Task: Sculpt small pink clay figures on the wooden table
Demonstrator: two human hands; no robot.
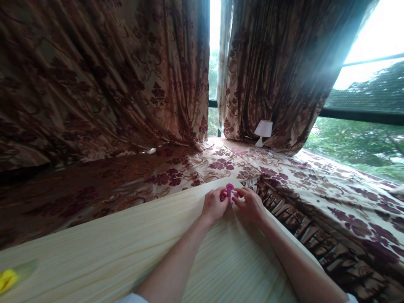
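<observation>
A small magenta figure-like piece, with a rounded top and parts sticking out at the sides, is between my two hands near the far corner of the table. The fingers of my left hand are closed on its left side. From the right, my right hand pinches its edge between thumb and fingertips. Finer detail of the piece is too small to make out, and the fingers cover part of it.
The pale wooden table runs from the left to a corner beyond my hands. A yellow item lies at its left end. Behind is a flower-patterned cloth ledge with a white lamp. Curtains hang beside the windows.
</observation>
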